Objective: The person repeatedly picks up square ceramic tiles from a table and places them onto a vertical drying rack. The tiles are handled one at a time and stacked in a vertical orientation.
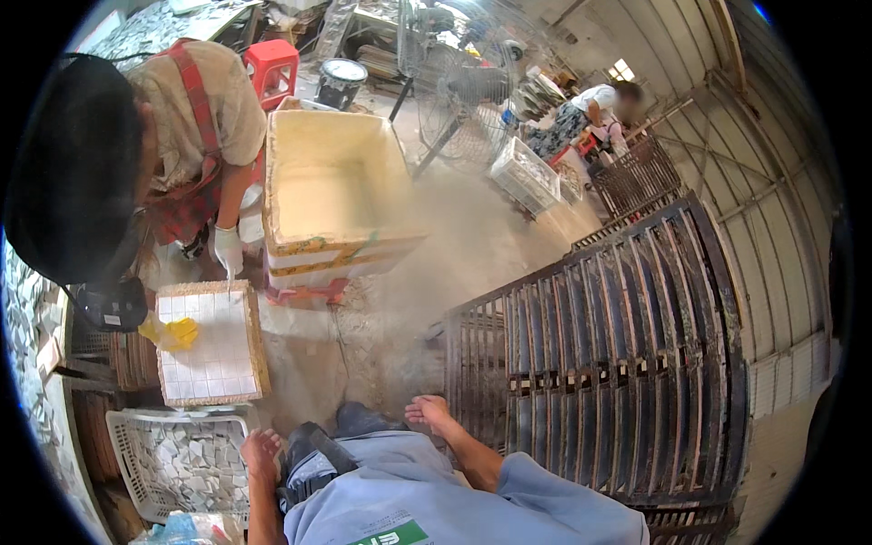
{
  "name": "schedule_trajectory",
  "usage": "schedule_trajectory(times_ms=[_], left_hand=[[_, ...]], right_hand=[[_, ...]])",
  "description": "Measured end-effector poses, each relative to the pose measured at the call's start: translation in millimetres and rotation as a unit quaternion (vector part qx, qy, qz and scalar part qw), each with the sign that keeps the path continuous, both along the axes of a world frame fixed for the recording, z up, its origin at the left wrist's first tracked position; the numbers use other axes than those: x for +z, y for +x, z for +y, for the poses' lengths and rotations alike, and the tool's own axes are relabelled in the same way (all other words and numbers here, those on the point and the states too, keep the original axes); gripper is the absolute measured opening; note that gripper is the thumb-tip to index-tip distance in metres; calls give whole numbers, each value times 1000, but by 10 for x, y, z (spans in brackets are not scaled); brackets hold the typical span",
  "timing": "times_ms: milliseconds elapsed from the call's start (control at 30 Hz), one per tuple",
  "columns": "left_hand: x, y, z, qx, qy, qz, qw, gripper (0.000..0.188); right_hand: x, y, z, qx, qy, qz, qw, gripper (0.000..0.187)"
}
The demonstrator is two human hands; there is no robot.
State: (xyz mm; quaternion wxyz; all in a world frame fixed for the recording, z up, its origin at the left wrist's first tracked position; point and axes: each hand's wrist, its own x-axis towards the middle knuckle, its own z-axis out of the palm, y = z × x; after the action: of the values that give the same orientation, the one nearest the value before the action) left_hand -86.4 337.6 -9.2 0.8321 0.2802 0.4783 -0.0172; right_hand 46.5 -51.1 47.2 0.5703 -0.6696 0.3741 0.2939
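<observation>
My left hand (262, 449) is empty, its fingers apart and a little bent. It is beside the right rim of a white plastic basket (123, 459) full of small, pale tile pieces (186, 459). My right hand (427, 411), also empty with fingers loosely apart, hangs in front of me near the left side of a dark slatted metal rack (627, 363). To the left, a co-worker in a white glove (228, 252) and a yellow glove (173, 333) touches a board (209, 359) covered in square white tiles. Neither of my hands touches that board.
A large, open foam box (336, 182) stands ahead. Behind it are a red stool (271, 71), a bucket (341, 82) and a big floor fan (468, 86). Another person (595, 104) bends near a white crate (525, 177) at the far right. Dusty haze blurs the middle floor.
</observation>
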Motion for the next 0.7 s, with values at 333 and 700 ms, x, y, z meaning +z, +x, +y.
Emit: schedule_trajectory(times_ms=[333,700], left_hand=[[32,-34,136,23,11,-12,1000,30],[-426,-365,270,41,-118,-139,982,26]], right_hand=[[26,271,295,31,16,-39,999,30],[91,556,818,85,45,-70,993,29]])
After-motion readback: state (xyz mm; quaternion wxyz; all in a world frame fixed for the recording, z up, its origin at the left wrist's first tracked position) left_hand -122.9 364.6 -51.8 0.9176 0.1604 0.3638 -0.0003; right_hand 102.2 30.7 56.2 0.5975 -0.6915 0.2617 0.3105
